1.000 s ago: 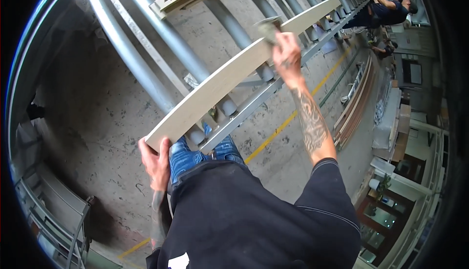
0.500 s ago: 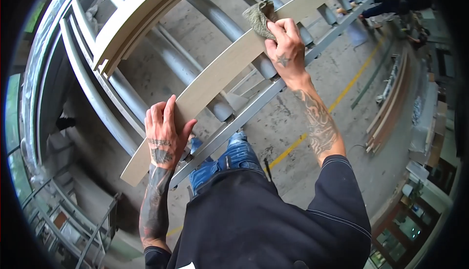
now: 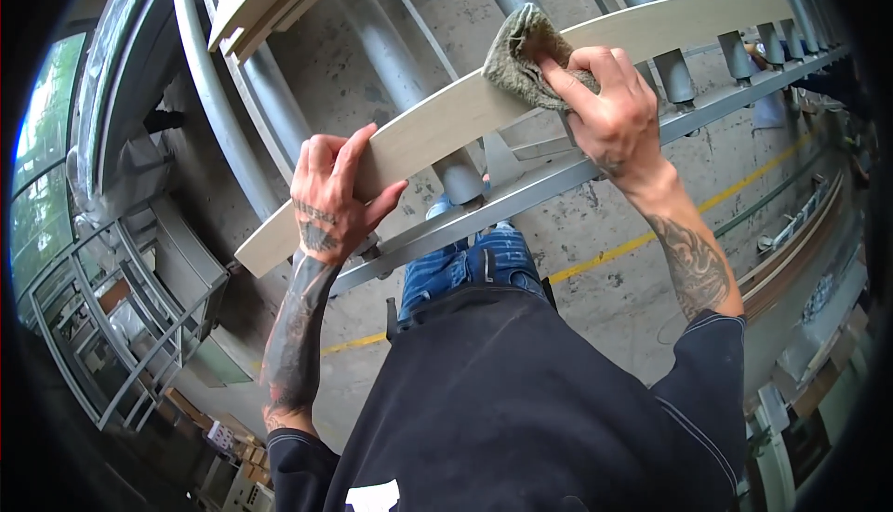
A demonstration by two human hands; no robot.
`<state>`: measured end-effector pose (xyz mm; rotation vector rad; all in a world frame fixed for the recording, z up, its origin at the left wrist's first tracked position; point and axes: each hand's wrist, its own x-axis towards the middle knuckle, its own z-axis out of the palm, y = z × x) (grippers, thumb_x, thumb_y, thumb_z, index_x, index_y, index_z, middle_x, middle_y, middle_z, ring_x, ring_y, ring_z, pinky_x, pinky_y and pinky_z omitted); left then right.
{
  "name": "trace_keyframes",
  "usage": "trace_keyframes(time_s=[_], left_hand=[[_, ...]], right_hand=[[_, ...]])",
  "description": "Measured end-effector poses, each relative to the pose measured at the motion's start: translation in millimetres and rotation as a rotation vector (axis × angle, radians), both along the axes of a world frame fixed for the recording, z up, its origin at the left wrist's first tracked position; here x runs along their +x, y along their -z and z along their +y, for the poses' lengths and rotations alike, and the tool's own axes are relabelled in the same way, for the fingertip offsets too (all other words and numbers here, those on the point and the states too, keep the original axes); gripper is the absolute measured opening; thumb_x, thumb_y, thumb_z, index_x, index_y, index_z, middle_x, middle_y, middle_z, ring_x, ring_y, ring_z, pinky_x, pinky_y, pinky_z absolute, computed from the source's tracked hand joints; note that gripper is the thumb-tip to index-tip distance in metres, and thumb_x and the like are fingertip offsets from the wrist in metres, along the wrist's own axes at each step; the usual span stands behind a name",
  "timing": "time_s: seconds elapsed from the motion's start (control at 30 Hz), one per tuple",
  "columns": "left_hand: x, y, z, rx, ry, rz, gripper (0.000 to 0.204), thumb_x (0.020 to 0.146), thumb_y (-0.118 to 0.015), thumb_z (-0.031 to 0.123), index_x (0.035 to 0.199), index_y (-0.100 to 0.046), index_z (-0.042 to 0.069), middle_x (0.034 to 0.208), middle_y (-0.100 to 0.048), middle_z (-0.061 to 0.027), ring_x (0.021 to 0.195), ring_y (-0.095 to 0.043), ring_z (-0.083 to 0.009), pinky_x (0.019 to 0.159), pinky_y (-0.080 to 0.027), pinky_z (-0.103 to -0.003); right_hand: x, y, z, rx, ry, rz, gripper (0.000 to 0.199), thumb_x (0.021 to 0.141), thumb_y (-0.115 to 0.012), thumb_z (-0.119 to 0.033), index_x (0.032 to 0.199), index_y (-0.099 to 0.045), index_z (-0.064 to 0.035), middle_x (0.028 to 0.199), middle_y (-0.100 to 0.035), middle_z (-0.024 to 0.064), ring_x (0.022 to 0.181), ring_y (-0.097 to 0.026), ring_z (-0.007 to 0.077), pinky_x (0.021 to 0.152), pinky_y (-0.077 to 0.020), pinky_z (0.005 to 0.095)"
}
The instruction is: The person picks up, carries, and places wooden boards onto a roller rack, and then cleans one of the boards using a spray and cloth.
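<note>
Overall, long pale wooden board (image 3: 484, 103) lies across grey rack rollers (image 3: 395, 47); judged stiff, fairly light, best held by its edges. Left hand (image 3: 330, 196) clasps its near edge. Right hand (image 3: 609, 107) presses a soft, crumpled grey-green cloth (image 3: 521, 52) onto it.

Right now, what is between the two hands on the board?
Only a bare stretch of the pale wooden board lies between the left hand and the right hand pressing the rag, in the head view.
</note>
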<state>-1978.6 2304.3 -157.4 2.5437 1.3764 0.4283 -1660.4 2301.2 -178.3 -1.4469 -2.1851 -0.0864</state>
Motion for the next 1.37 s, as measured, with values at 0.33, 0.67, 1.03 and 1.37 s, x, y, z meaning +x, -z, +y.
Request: trace_keyframes(time_s=[0.33,0.67,1.03,1.37], left_hand=[[0,2,-2,0.012,-0.02,-0.01,0.068,0.064,-0.084,0.037,0.123,-0.062,0.012,0.092,-0.053,-0.0088,0.086,-0.055,-0.0275,0.076,-0.049,-0.042],[4,8,3,0.006,0.013,-0.024,0.07,0.07,-0.08,0.043,0.128,-0.057,0.011,0.093,-0.048,-0.0122,0.085,-0.051,-0.0301,0.077,-0.047,-0.044],[-13,-11,0,-0.065,0.061,-0.037,0.084,0.061,-0.086,0.025,0.133,-0.048,0.004,0.099,-0.048,-0.0163,0.092,-0.049,-0.0348,0.083,-0.043,-0.046],[-22,-7,3,-0.101,0.102,-0.032,0.083,0.064,-0.086,0.024,0.135,-0.047,0.007,0.104,-0.05,-0.014,0.097,-0.051,-0.033,0.087,-0.046,-0.046]], right_hand=[[15,0,1,-0.021,0.394,0.006,0.019,0.084,-0.058,-0.003,0.1,-0.068,-0.0091,0.084,-0.058,0.0055,0.077,-0.057,0.0229,0.063,-0.0517,0.0332],[27,2,-22,-0.071,0.593,-0.019,0.027,0.076,-0.056,0.003,0.099,-0.064,-0.0071,0.092,-0.055,0.0104,0.086,-0.051,0.0253,0.065,-0.0489,0.0373],[-22,-16,-9,-0.11,0.343,-0.049,0.04,0.071,-0.063,-0.003,0.11,-0.067,-0.0055,0.094,-0.056,0.0097,0.092,-0.053,0.029,0.08,-0.0488,0.0413],[2,-7,26,-0.142,0.603,0.116,0.044,0.075,-0.065,-0.006,0.119,-0.065,-0.0061,0.099,-0.053,0.0141,0.099,-0.053,0.0326,0.087,-0.0484,0.0432]])
